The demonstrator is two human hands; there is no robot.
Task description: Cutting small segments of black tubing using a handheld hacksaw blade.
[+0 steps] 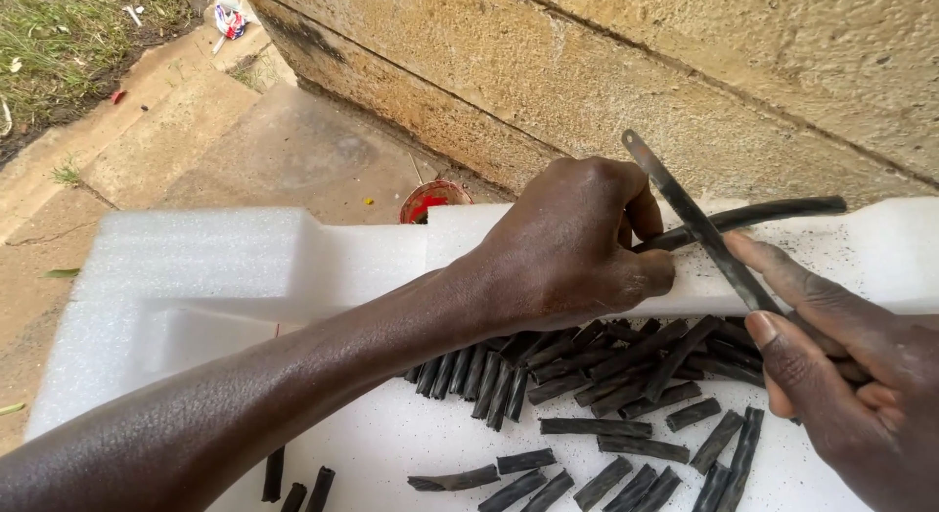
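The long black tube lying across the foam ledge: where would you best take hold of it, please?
Probably on the free stretch of the long black tube right of the blade, coming down from above. That part lies bare along the white foam ledge, while the left hand covers the other end. The right hand has its grip on the blade.

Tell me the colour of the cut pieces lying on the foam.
Black; the cut pieces show best in the head view, against the white foam.

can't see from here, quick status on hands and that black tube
Left hand pins black tube on foam ledge. Right hand holds thin blade across it. Cut pieces piled below; nothing blocking.
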